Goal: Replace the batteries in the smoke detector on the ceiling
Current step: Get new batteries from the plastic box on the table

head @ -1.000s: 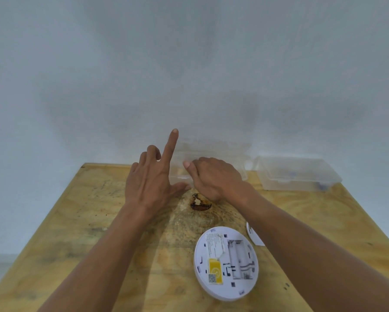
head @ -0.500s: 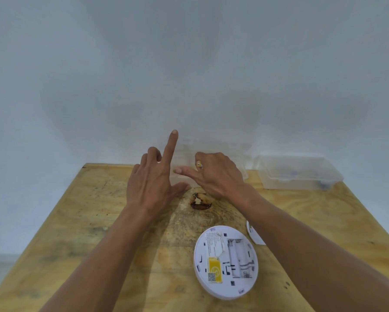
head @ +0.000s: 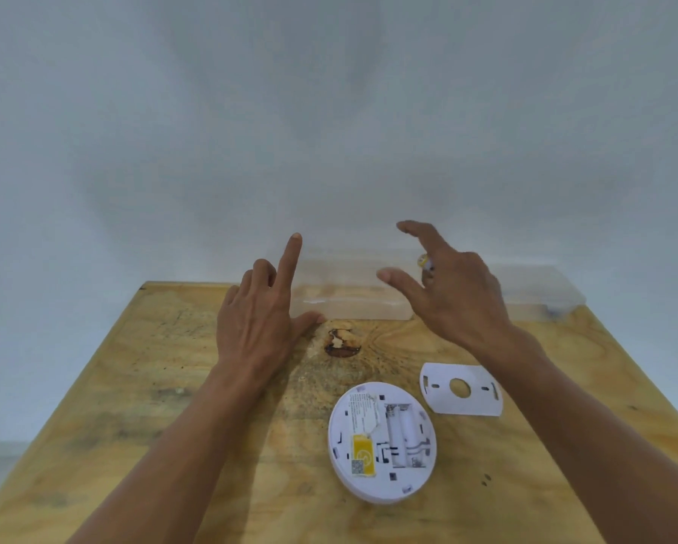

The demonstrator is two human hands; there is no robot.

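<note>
- The smoke detector (head: 382, 441) lies on its face in the lower right of centre of the frame, its back turned up, resting flat on the wooden table (head: 141, 390).
- Its battery compartment (head: 404, 435) is open on the right half of the back, and the slots look empty; a yellow label (head: 363, 453) and a white printed sticker sit on the left half.
- The white mounting plate (head: 461, 388), with a round hole in its middle, lies flat just beside the detector, up and to the right of it, apart from it.
- The right hand (head: 453, 292) hovers right of centre above the far part of the table, thumb and forefinger spread wide apart; a small battery (head: 425, 265) with a yellow end shows at the curled inner fingers, which appear to hold it, though the grip itself is hidden behind the hand.
- The left hand (head: 261, 312) is at centre left, forefinger pointing straight up, thumb out against the table's far end, the other fingers curled; it holds nothing.
- A clear plastic container (head: 353, 284) stands at the table's far edge between and behind the two hands, and a second clear container (head: 541, 286) is to its right.
- A dark knot (head: 341, 341) marks the wood just below the thumb of the left hand.
- A plain pale wall (head: 329, 111) fills the upper half of the frame.
</note>
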